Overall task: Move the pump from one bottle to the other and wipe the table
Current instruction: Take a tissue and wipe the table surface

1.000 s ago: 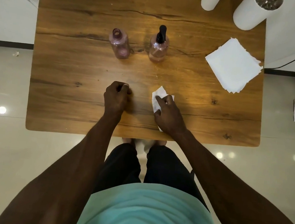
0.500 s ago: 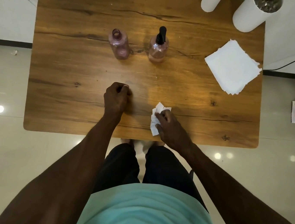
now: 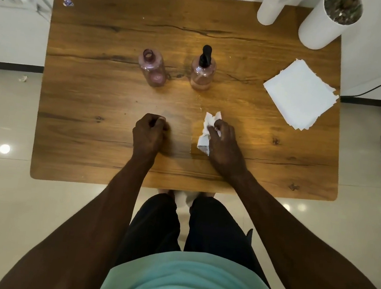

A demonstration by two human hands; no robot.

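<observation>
you were on the wiping step: your right hand [image 3: 224, 143] held a crumpled tissue [image 3: 207, 132] in its grip at center frame on the table [image 3: 83, 99], left hand [image 3: 149, 131] fisted. the pump [image 3: 205, 54] sat on the right bottle [image 3: 202, 73] above; next, probably sweep the damp patch.

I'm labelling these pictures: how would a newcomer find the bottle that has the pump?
On the wooden table, two pinkish bottles stand side by side beyond the hands. The bottle with the pump is the right one; a black pump tops it, while the left bottle has an open neck.
</observation>
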